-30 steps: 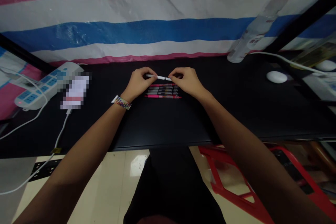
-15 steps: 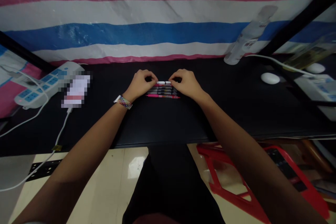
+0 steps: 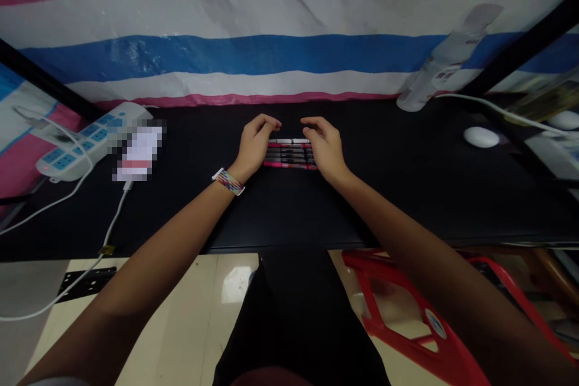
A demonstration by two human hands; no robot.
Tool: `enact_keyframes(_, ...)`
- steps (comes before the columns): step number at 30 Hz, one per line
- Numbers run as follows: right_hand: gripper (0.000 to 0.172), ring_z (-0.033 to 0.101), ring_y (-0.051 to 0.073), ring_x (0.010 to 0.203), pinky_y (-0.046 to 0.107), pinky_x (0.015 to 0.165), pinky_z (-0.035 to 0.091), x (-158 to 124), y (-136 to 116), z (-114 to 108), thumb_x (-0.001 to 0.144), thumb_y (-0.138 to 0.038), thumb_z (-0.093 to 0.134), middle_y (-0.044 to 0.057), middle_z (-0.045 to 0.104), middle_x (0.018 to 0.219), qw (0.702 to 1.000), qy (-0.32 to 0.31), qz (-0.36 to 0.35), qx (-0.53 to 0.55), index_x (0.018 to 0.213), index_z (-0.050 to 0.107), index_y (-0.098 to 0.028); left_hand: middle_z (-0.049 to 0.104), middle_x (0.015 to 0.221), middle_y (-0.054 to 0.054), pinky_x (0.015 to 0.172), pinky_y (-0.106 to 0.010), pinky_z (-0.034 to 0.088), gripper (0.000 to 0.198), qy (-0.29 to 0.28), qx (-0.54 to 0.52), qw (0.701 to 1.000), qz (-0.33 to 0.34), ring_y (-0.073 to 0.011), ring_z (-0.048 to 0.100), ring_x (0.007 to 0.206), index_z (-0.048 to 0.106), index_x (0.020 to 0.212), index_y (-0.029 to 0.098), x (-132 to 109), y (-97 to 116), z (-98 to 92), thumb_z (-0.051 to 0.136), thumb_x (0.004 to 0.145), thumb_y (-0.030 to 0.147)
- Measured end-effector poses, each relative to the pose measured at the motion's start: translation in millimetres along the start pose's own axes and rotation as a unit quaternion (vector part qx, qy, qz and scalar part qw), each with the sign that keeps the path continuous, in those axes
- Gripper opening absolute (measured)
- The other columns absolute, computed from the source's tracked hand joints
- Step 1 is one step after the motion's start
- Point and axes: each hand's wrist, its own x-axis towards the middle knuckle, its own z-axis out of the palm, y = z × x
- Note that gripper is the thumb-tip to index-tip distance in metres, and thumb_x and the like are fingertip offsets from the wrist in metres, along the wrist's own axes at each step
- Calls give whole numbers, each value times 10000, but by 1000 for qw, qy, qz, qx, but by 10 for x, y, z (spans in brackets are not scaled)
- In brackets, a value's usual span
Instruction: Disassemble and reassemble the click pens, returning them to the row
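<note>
Several pens [image 3: 292,155] lie side by side in a row on the black desk, with a white one at the back and a pink one at the front. At their left ends is my left hand [image 3: 257,143], its fingers curved and apart from the thumb. My right hand [image 3: 326,148] stands at the right ends, fingers bent inward and thumb apart, covering the pen tips there. Neither hand grips a pen. A coloured woven band [image 3: 230,181] circles my left wrist.
At the left are a power strip [image 3: 93,142] and a blurred-out phone [image 3: 139,154] on a white cable. A clear bottle [image 3: 447,60] stands at the back right, near a white oval object [image 3: 481,137]. Below the desk edge is a red stool [image 3: 407,307].
Both hands have let go of the white pen's ends and spread their fingers. They now sit at the two ends of the row. The view has shifted slightly.
</note>
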Motion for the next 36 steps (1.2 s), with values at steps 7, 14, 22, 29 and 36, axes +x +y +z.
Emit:
enact_keyframes(7, 271, 765, 303, 1213, 491, 1138, 589, 30, -102, -47, 982, -320, 637, 77, 846, 1260, 998, -32, 39, 44, 1183, 808, -263, 810, 990, -65, 1047, -363, 618, 241, -5, -44, 998, -41, -230, 769, 1039, 694, 841, 251, -7, 32, 19, 593, 1058, 277)
enact_keyframes(14, 227, 765, 294, 1107, 488, 1083, 598, 37, -165, -39, 922, -283, 639, 68, 852, 1131, 998, -22, 44, 48, 1060, 816, -251, 803, 956, -58, 1031, -366, 625, 224, 0, -69, 996, -56, -217, 763, 1001, 712, 831, 243, -14, 51, 32, 591, 1015, 201)
enact_keyframes(22, 201, 785, 295, 1128, 506, 1121, 602, 55, -179, -20, 912, -240, 626, 64, 862, 1144, 998, -42, 28, 42, 1004, 805, -255, 803, 982, -63, 1041, -362, 629, 236, 3, -55, 997, -52, -219, 775, 1026, 685, 830, 243, -6, 11, 47, 595, 1047, 254)
enact_keyframes(29, 180, 804, 327, 1242, 558, 1199, 584, 58, -207, -59, 938, -198, 636, 82, 872, 1205, 999, -48, 2, 2, 974, 803, -258, 812, 965, -57, 1012, -367, 619, 218, 8, -27, 999, -37, -218, 771, 1011, 741, 875, 227, -2, 17, 35, 574, 988, 145)
enact_keyframes(36, 233, 599, 437, 1577, 718, 1322, 466, -148, -434, -121, 936, -165, 735, 97, 858, 1335, 960, -170, -206, -85, 730, 767, -268, 808, 998, -64, 1014, -359, 646, 220, 15, -82, 994, -73, -207, 781, 1029, 718, 881, 235, 31, -7, -20, 548, 993, 149)
